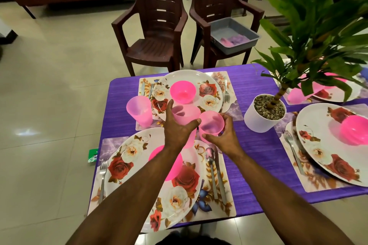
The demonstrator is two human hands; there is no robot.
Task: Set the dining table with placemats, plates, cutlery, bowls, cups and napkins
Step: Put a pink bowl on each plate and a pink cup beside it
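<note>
Over the purple table (pixel 249 89), my left hand (pixel 178 127) grips a translucent pink cup (pixel 186 115) from above. Beside it, my right hand (pixel 223 137) holds a second pink cup (pixel 211 123) by its side. A third pink cup (pixel 139 110) stands at the left of the far floral placemat (pixel 232 83). Floral plates (pixel 209 93) (pixel 139 151) (pixel 318 125) each carry a bright pink bowl (pixel 182 91) (pixel 355 129); the near bowl (pixel 175 167) is partly hidden by my left forearm. Forks (pixel 102 173) (pixel 226 89) (pixel 292 145), a spoon (pixel 211 163) and a knife (pixel 221 181) lie beside the plates.
A potted plant in a white pot (pixel 258 119) stands right of my hands, its leaves overhanging a fourth setting (pixel 326 93). Two brown plastic chairs (pixel 155 32) stand beyond the table; the right chair bears a grey tub (pixel 245 28) holding pink and purple items. A green packet (pixel 93 155) lies on the floor.
</note>
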